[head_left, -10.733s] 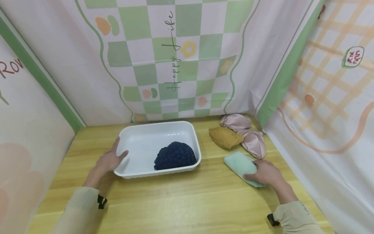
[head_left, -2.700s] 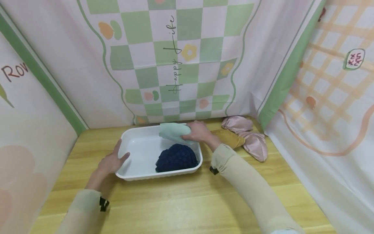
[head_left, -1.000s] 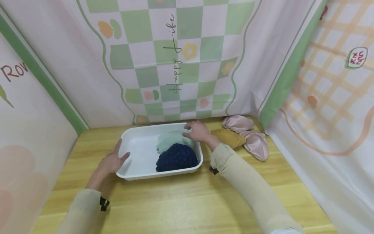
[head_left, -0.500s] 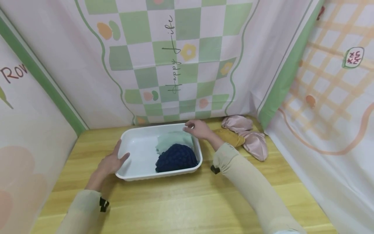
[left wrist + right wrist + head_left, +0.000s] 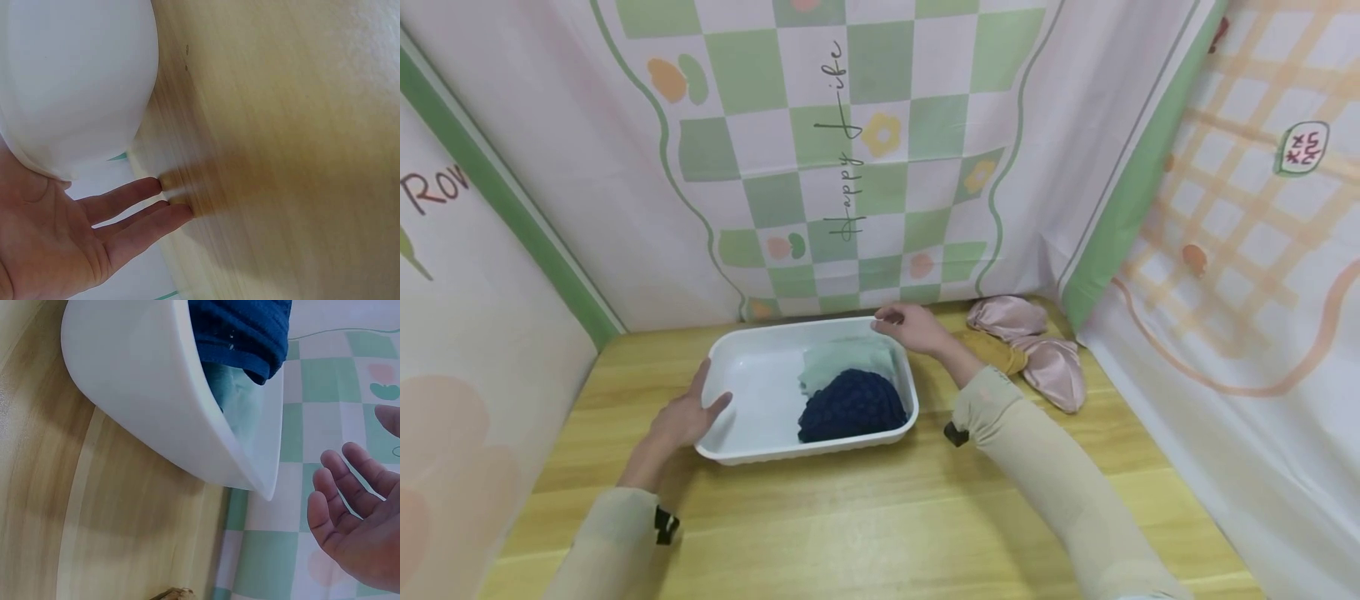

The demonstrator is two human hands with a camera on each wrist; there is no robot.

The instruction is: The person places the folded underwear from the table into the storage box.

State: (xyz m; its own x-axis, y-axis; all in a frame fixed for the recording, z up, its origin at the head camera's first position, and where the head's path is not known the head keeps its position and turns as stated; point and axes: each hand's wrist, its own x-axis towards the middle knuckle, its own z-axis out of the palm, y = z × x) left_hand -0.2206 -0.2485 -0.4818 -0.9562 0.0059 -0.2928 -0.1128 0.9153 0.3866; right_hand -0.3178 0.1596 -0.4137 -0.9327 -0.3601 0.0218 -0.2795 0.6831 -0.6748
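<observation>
Inside tray, mint cloth near, apart from relaxed right fingers; left fingers straight beside tray.

Head view: bright, soft, even light; mostly crisp; wide-angle stretch toward the sides. Pale sheen on the yellow wood-grain table, front centre. Faint, soft-edged shadow beside the right beige fabric sleeve. Navy textured cloth: detail muted by dark tone. Left wrist view: whitish glare, upper right; diffuse shadow from the bare left hand; wood grain soft. Right wrist view: dimmer, cooler; broad shadow beneath the white rectangular glossy tray.
</observation>
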